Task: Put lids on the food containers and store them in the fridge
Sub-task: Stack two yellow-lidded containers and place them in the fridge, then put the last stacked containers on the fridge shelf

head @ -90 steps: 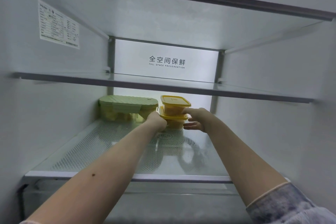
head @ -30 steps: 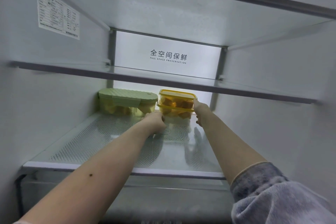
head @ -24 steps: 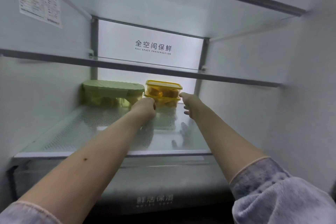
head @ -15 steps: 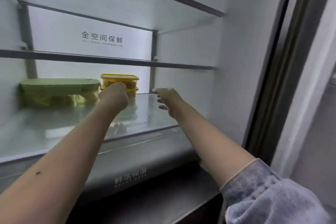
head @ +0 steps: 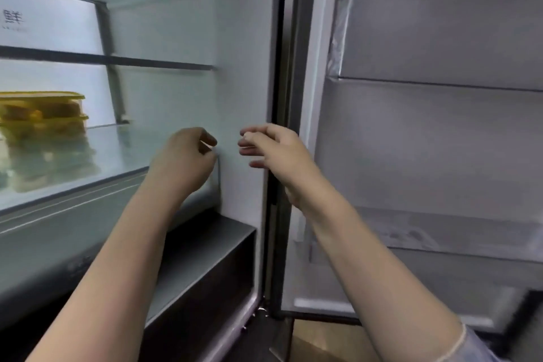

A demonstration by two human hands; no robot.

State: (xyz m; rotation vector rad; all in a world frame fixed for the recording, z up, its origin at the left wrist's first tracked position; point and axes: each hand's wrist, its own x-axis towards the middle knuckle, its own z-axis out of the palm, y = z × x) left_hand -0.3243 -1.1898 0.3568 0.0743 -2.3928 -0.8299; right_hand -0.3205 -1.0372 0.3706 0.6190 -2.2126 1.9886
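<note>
Two yellow-lidded food containers stand stacked at the back of the fridge's glass shelf, at the far left of the view. My left hand hangs in front of the shelf's right end with its fingers loosely curled and nothing in it. My right hand is beside it, level with the fridge's right wall edge, fingers relaxed and empty. Both hands are well clear of the containers. The green-lidded container is out of view.
The fridge's right inner wall and dark door seal run down the middle. The open fridge door with its door shelves fills the right side. A drawer front lies below the glass shelf.
Both hands let go of the yellow containers and drew back out of the fridge. My view swung right, so the open door now shows and the green container has left the frame.
</note>
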